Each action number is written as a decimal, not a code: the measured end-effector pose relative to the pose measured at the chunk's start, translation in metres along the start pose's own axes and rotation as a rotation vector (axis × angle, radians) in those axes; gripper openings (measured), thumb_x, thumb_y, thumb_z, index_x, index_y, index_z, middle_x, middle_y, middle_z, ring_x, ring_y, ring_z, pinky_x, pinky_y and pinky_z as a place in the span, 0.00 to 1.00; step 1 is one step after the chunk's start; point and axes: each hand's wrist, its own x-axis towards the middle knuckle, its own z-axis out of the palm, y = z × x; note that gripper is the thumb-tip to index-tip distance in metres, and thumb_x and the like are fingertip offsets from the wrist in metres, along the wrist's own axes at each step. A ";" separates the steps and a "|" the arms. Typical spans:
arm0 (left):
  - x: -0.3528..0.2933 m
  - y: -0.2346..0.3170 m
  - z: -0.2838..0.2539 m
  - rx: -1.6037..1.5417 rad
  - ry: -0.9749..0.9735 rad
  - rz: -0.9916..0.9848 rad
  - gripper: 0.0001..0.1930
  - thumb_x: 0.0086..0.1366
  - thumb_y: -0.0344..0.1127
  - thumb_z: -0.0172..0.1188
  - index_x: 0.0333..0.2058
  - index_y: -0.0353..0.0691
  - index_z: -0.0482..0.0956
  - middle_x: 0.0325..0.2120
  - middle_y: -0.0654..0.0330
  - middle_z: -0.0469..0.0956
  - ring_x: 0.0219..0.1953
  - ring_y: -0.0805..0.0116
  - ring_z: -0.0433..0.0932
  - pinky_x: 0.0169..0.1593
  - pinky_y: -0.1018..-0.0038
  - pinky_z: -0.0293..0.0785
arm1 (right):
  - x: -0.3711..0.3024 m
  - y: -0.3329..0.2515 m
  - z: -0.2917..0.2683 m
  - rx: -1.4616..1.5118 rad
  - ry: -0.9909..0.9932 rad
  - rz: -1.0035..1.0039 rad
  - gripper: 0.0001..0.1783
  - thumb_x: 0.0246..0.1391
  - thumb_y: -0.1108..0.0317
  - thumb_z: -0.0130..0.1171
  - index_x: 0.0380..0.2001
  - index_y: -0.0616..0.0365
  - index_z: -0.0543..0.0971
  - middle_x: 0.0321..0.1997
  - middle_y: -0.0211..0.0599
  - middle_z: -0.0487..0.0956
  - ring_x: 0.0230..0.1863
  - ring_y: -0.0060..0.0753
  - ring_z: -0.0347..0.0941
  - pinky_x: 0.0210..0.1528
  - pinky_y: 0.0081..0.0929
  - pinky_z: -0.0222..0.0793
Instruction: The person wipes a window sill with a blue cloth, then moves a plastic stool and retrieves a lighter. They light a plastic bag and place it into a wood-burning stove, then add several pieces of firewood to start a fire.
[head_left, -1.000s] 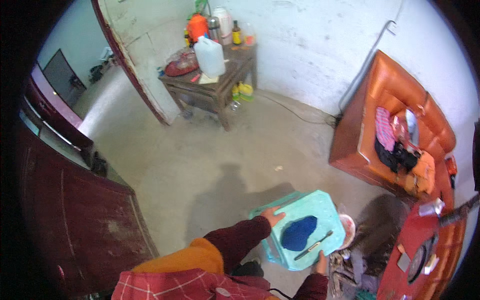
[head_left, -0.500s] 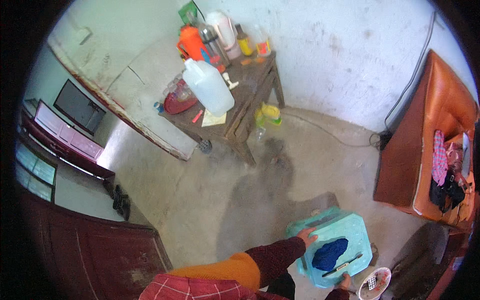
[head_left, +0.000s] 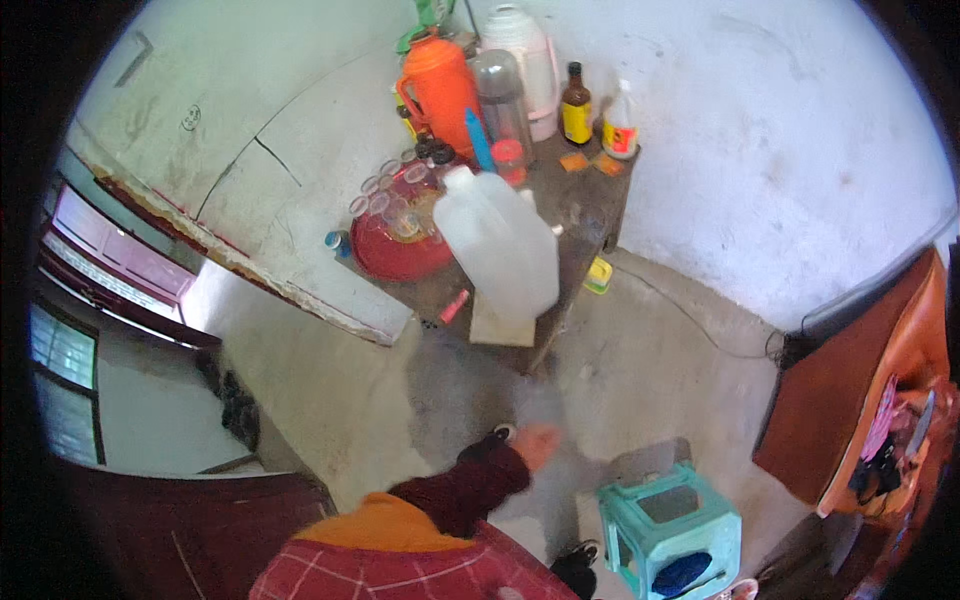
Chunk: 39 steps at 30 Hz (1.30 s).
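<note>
Out over the floor in front of the wooden table (head_left: 540,350) is my left hand (head_left: 541,447). It is smeared by motion, so its fingers cannot be made out, and nothing shows plainly in it. The nearest thing on the table is a big translucent plastic jug (head_left: 505,245), standing near the front edge on a pale sheet. At the lower right stands a turquoise plastic stool (head_left: 722,520), apart from my left hand. A bunched dark blue cloth-like thing (head_left: 682,573) lies on its top. My right hand is out of view.
Also on the table are a red tray (head_left: 395,260) with glasses, an orange thermos flask (head_left: 440,95), a white flask (head_left: 525,70) and a brown bottle (head_left: 576,105). An orange armchair (head_left: 835,390) stands at right. A cord (head_left: 690,310) runs along the floor.
My left hand has let go of the stool and moved left, toward the table. My right hand has left the view. The view has shifted, bringing the table closer.
</note>
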 end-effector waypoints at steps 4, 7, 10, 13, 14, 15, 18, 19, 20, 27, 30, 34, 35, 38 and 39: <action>0.046 0.003 -0.177 0.143 0.519 -0.167 0.12 0.59 0.36 0.54 0.37 0.34 0.74 0.33 0.49 0.73 0.37 0.53 0.74 0.42 0.64 0.70 | -0.105 -0.086 0.074 0.035 -0.412 -0.036 0.16 0.48 0.69 0.52 0.42 0.62 0.72 0.25 0.35 0.74 0.27 0.34 0.72 0.31 0.31 0.70; 0.083 0.005 -0.253 0.359 0.424 -0.291 0.15 0.60 0.40 0.52 0.38 0.33 0.73 0.36 0.46 0.72 0.41 0.49 0.72 0.44 0.61 0.70 | -0.195 -0.188 0.146 0.102 -0.727 -0.171 0.16 0.49 0.71 0.52 0.42 0.63 0.72 0.22 0.35 0.73 0.24 0.32 0.72 0.28 0.28 0.70; 0.119 -0.005 -0.270 0.505 0.382 -0.331 0.18 0.60 0.45 0.54 0.40 0.35 0.73 0.41 0.46 0.69 0.45 0.50 0.71 0.46 0.59 0.70 | -0.265 -0.287 0.192 0.012 -0.917 -0.719 0.19 0.56 0.66 0.50 0.48 0.64 0.67 0.27 0.35 0.73 0.28 0.25 0.70 0.34 0.22 0.68; 0.136 -0.023 -0.271 0.667 0.171 -0.314 0.18 0.60 0.43 0.52 0.41 0.33 0.72 0.39 0.48 0.72 0.43 0.52 0.72 0.48 0.64 0.70 | -0.302 -0.326 0.209 0.280 -0.887 -0.634 0.14 0.53 0.74 0.50 0.44 0.64 0.71 0.26 0.36 0.75 0.26 0.24 0.72 0.29 0.20 0.68; 0.140 -0.028 -0.270 0.653 0.095 -0.289 0.17 0.60 0.42 0.51 0.40 0.32 0.72 0.39 0.48 0.73 0.43 0.52 0.73 0.48 0.63 0.70 | -0.304 -0.323 0.209 0.233 -0.838 -0.617 0.14 0.53 0.74 0.49 0.44 0.64 0.71 0.25 0.35 0.75 0.25 0.24 0.72 0.28 0.21 0.68; 0.142 -0.031 -0.269 0.654 0.019 -0.274 0.16 0.61 0.41 0.50 0.40 0.32 0.72 0.39 0.48 0.73 0.44 0.52 0.73 0.48 0.63 0.70 | -0.301 -0.313 0.206 0.219 -0.821 -0.617 0.14 0.53 0.74 0.49 0.43 0.64 0.71 0.25 0.35 0.75 0.24 0.24 0.72 0.27 0.21 0.68; 0.145 -0.037 -0.266 0.499 0.067 -0.341 0.14 0.61 0.42 0.49 0.37 0.37 0.76 0.39 0.47 0.75 0.44 0.52 0.74 0.46 0.61 0.70 | -0.282 -0.246 0.179 0.064 -0.649 -0.489 0.13 0.53 0.74 0.48 0.42 0.64 0.71 0.24 0.34 0.75 0.22 0.25 0.71 0.24 0.22 0.68; 0.144 -0.039 -0.267 0.582 0.030 -0.314 0.14 0.60 0.41 0.50 0.36 0.37 0.76 0.39 0.46 0.75 0.44 0.51 0.74 0.46 0.60 0.70 | -0.274 -0.222 0.173 0.005 -0.574 -0.425 0.13 0.53 0.73 0.48 0.42 0.64 0.71 0.24 0.34 0.75 0.21 0.25 0.71 0.23 0.23 0.68; 0.142 -0.042 -0.268 0.657 -0.020 -0.250 0.14 0.60 0.41 0.50 0.36 0.37 0.77 0.39 0.45 0.75 0.43 0.50 0.75 0.46 0.60 0.71 | -0.267 -0.199 0.166 0.059 -0.559 -0.418 0.12 0.53 0.73 0.48 0.41 0.64 0.71 0.23 0.34 0.75 0.21 0.25 0.71 0.23 0.23 0.68; 0.088 -0.050 -0.238 0.547 -0.380 0.288 0.13 0.53 0.43 0.54 0.23 0.37 0.74 0.21 0.46 0.73 0.27 0.46 0.73 0.30 0.57 0.69 | -0.335 -0.091 0.105 0.008 -0.196 -0.302 0.17 0.48 0.70 0.50 0.43 0.64 0.74 0.26 0.39 0.77 0.24 0.28 0.73 0.28 0.28 0.71; 0.044 -0.028 -0.193 0.531 -0.750 0.163 0.11 0.50 0.40 0.57 0.21 0.38 0.73 0.19 0.49 0.74 0.25 0.50 0.75 0.30 0.60 0.70 | -0.376 -0.077 0.119 -0.088 -0.160 -0.320 0.18 0.50 0.62 0.51 0.44 0.56 0.75 0.38 0.49 0.78 0.38 0.47 0.75 0.40 0.37 0.70; -0.031 0.012 -0.123 0.752 -1.087 0.262 0.09 0.46 0.37 0.61 0.19 0.39 0.72 0.17 0.52 0.75 0.23 0.55 0.76 0.29 0.63 0.72 | -0.436 -0.029 0.143 0.070 -0.206 -0.331 0.20 0.51 0.58 0.50 0.45 0.55 0.74 0.36 0.49 0.78 0.37 0.47 0.75 0.41 0.38 0.69; -0.058 0.025 -0.110 0.801 -1.089 0.398 0.10 0.46 0.37 0.61 0.20 0.39 0.71 0.17 0.52 0.75 0.23 0.55 0.76 0.29 0.64 0.72 | -0.449 -0.016 0.143 0.119 -0.191 -0.356 0.20 0.51 0.58 0.51 0.45 0.55 0.74 0.36 0.49 0.78 0.37 0.46 0.75 0.41 0.37 0.69; -0.147 0.067 -0.073 0.657 -1.213 0.667 0.10 0.47 0.34 0.61 0.19 0.38 0.69 0.17 0.54 0.75 0.20 0.61 0.76 0.26 0.68 0.71 | -0.516 0.042 0.159 0.287 -0.179 -0.272 0.22 0.52 0.54 0.51 0.46 0.57 0.73 0.34 0.46 0.79 0.35 0.43 0.75 0.39 0.35 0.69; -0.183 0.079 -0.066 0.633 -1.360 0.514 0.11 0.47 0.33 0.62 0.19 0.38 0.68 0.16 0.56 0.75 0.20 0.64 0.76 0.25 0.70 0.71 | -0.534 0.064 0.150 0.313 -0.157 -0.234 0.23 0.52 0.53 0.51 0.46 0.57 0.73 0.33 0.45 0.79 0.34 0.41 0.75 0.38 0.34 0.69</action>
